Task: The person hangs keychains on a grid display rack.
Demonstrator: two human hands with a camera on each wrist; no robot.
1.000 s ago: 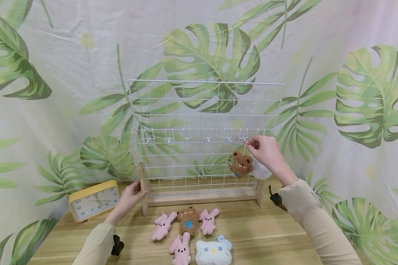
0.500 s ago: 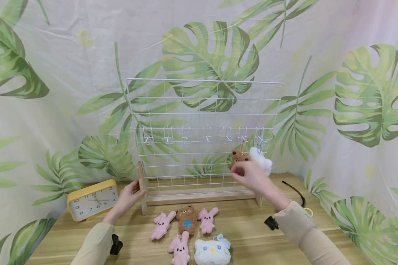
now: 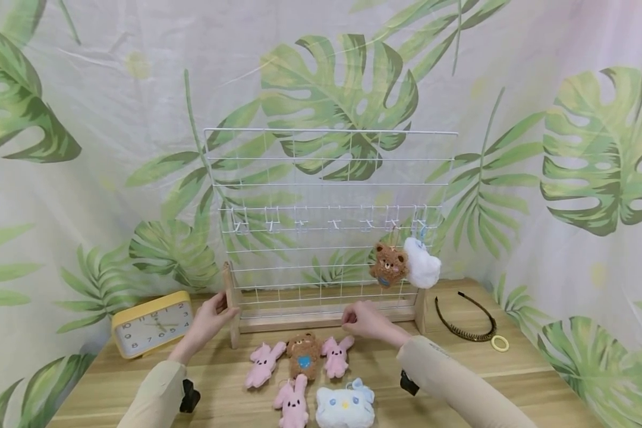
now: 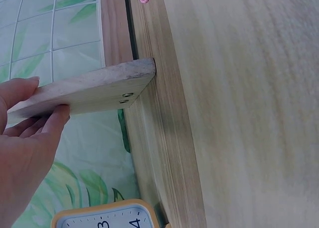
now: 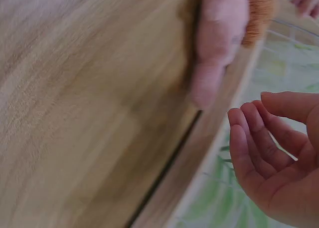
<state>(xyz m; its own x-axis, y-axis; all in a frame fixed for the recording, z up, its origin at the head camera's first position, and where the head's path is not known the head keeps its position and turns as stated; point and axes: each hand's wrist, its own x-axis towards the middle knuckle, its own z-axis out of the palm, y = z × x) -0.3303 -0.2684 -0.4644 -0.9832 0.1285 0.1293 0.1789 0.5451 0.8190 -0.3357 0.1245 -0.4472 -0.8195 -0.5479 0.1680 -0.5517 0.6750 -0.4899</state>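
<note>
My left hand (image 3: 210, 318) grips the wooden side post (image 4: 94, 91) of a white wire grid rack (image 3: 331, 185), thumb on one face and fingers on the other. My right hand (image 3: 370, 321) holds nothing; its fingers are loosely bent in the right wrist view. It hovers just above and right of a small pink bunny plush (image 3: 334, 358). Beside that bunny lie a brown bear plush (image 3: 302, 351) and another pink bunny plush (image 3: 264, 365). A brown bear keychain plush (image 3: 389, 266) and a white plush (image 3: 424, 266) hang from hooks at the rack's right.
Several white hooks (image 3: 334, 224) line one grid wire. Nearer the front lie a third pink bunny (image 3: 292, 404) and a white-and-blue plush (image 3: 345, 407). A yellow clock (image 3: 152, 324) stands left; a dark headband (image 3: 468, 337) and yellow ring (image 3: 500, 343) lie right.
My right hand has let go of the hanging brown bear at its hook and moved down and left towards the plushes on the table. My left hand stays on the post.
</note>
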